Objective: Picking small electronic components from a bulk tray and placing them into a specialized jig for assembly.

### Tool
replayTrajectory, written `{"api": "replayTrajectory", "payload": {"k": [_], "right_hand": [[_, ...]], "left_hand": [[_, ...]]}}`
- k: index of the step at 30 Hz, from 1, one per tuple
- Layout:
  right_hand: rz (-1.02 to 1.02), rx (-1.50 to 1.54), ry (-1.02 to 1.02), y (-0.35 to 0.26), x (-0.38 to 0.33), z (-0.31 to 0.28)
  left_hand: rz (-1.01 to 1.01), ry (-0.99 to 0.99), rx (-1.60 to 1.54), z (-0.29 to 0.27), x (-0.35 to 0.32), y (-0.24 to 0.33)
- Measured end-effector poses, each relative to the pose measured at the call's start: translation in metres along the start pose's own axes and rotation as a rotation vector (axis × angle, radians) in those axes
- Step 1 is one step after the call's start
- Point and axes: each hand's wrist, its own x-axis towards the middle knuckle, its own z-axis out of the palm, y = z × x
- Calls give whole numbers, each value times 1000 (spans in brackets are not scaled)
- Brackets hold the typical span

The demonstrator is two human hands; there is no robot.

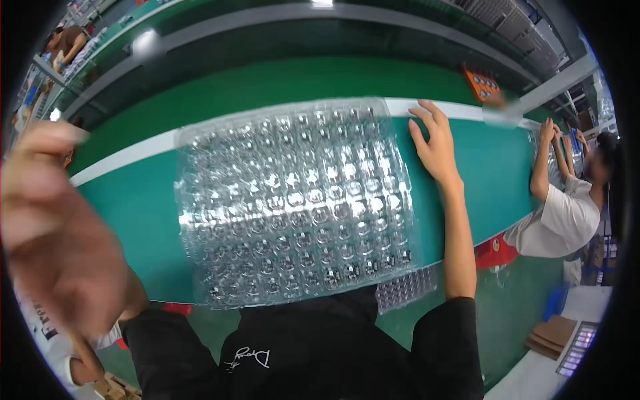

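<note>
A large clear plastic blister tray (300,200) with rows of round pockets lies on the green work surface (490,167) in front of me. Glare covers much of it, and I cannot tell whether its pockets hold parts. Just beyond the tray's right edge, my right hand (437,143) has its fingers apart, near the white strip (467,112) along the far side; nothing is in it. My left hand (67,240) is raised close to the camera at the left, apart from the tray. Motion smears its fingers, so their grip cannot be made out.
An orange tray (481,83) with round items sits past the white strip. At the right, a person in a white shirt (563,217) reaches onto the same surface. Another pocketed sheet (407,290) shows below the near edge. Cardboard (552,335) lies lower right; another person (67,45) is far left.
</note>
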Motion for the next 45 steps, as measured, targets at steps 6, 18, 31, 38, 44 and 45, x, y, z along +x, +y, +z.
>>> {"api": "replayTrajectory", "payload": {"k": [6, 18, 31, 38, 44, 45], "right_hand": [[-97, 504, -350, -126, -30, -60], [-362, 573, -597, -235, -64, -43], [-249, 441, -579, -195, -79, -64], [-247, 501, -379, -183, -111, -63], [-235, 489, -422, -178, -123, -62], [-238, 498, -415, -178, -123, -60]], "left_hand": [[-551, -828, 201, -15, -97, 1], [-911, -698, 361, -64, -161, 86], [-857, -639, 403, -45, -196, 91], [-931, -551, 145, -39, -199, 92], [-990, -288, 201, -57, -194, 68], [-1026, -191, 219, -59, -193, 63]]}}
